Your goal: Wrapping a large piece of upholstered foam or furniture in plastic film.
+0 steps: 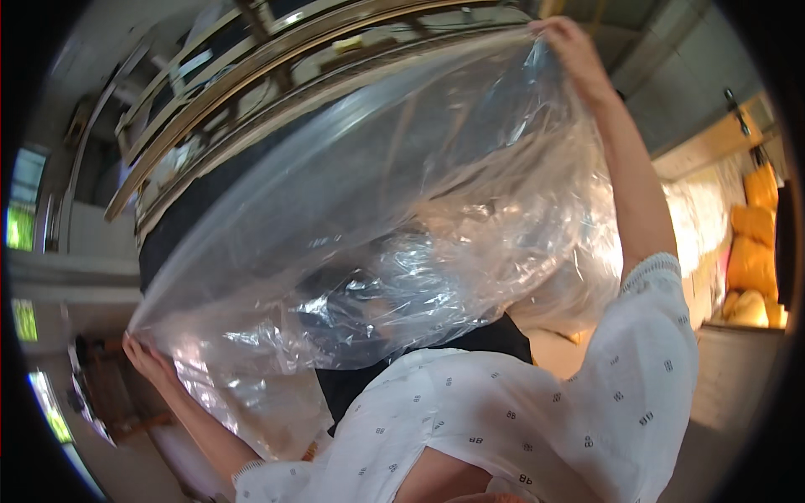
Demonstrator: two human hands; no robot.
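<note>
A large clear plastic sheet [394, 226], possibly a bag, is stretched wide between my two hands and sags in shiny wrinkles toward my body. My left hand [149, 359] is closed on its corner at the lower left. At the upper right, with the arm extended, my right hand [570, 49] pinches the opposite corner. The sheet's far edge runs in a taut line from one hand to the other. Dark material [189, 205] lies beyond and beneath the plastic, partly seen through it.
A long wooden frame [226, 88] with rails runs along the far side. To the right are stacked yellow-orange bundles [750, 243] and a pile of pale, brightly lit plastic [700, 214]. A brown wooden piece of furniture [117, 390] stands at the left.
</note>
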